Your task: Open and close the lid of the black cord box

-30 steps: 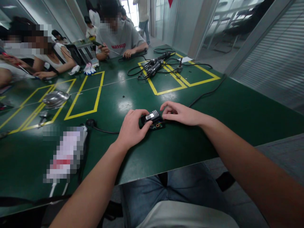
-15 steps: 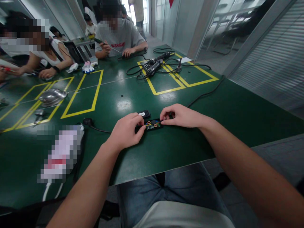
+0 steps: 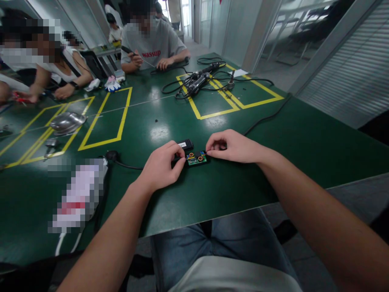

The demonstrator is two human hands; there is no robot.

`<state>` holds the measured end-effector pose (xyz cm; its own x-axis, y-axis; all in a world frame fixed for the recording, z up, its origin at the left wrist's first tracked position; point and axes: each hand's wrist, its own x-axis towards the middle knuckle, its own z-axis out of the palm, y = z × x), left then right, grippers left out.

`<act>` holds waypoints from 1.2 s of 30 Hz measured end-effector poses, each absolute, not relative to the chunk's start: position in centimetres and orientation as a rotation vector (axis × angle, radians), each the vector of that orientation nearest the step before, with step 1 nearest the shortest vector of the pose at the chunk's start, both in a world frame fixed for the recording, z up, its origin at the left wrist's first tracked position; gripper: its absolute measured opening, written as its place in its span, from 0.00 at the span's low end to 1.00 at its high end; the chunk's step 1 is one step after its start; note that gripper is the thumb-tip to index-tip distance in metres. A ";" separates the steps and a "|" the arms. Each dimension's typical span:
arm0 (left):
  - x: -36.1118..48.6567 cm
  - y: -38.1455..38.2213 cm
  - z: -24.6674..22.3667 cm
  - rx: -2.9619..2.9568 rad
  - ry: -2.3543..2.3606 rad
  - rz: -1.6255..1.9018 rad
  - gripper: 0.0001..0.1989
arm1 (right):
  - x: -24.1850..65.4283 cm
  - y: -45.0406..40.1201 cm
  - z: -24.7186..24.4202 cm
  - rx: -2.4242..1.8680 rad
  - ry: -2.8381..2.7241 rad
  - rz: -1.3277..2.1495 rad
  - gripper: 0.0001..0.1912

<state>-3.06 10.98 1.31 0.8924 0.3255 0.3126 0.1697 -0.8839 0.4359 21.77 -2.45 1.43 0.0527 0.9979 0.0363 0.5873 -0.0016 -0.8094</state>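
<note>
A small green circuit board (image 3: 197, 160) with round copper coils sits in a black casing on the table in front of me. My left hand (image 3: 164, 165) is closed, thumb and fingers pinching the left end of the board, where a black cord comes in under the hand. My right hand (image 3: 229, 147) pinches the board's right end between thumb and forefinger, the other fingers curled. Exactly which part each fingertip grips is too small to see. Just behind the board lies a black casing cover (image 3: 186, 144) with a white label, close to my left fingers.
A black plug (image 3: 112, 156) lies left of my hands, beside a blurred white pouch (image 3: 79, 190). Farther off are a metal bowl-like part (image 3: 67, 123), yellow tape outlines, and black power tools (image 3: 197, 83) with tangled cords. A person (image 3: 152, 48) holding a tool sits across the table.
The board's green face and coils show more clearly, as if tilted slightly. My right hand has shifted slightly up; both hands stay at its ends. The view has moved a little.
</note>
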 end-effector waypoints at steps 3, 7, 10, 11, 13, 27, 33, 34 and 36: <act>-3.1 11.1 1.4 2.629 0.352 0.550 0.06 | 21.9 -2.5 1.6 -1.663 -1.599 0.800 0.12; -3.0 11.3 1.2 2.617 0.333 0.572 0.07 | 22.0 -2.5 1.6 -1.649 -1.607 0.795 0.12; -3.1 11.4 1.1 2.609 0.332 0.606 0.07 | 22.0 -2.5 1.5 -1.640 -1.610 0.782 0.12; -3.1 11.4 1.1 2.607 0.335 0.608 0.07 | 22.0 -2.5 1.5 -1.641 -1.611 0.781 0.11; -3.1 11.4 1.1 2.605 0.343 0.600 0.07 | 22.0 -2.4 1.4 -1.643 -1.612 0.782 0.11; -3.1 11.3 1.2 2.611 0.346 0.499 0.06 | 22.1 -2.4 1.2 -1.673 -1.665 0.758 0.10; -3.2 11.8 1.0 2.597 0.321 0.444 0.04 | 22.6 -2.3 1.1 -1.641 -1.742 0.691 0.08; -3.2 11.8 1.0 2.601 0.310 0.440 0.05 | 22.6 -2.3 1.0 -1.636 -1.743 0.690 0.07; -3.2 11.8 1.1 2.628 0.292 0.446 0.05 | 22.6 -2.3 1.0 -1.633 -1.736 0.695 0.07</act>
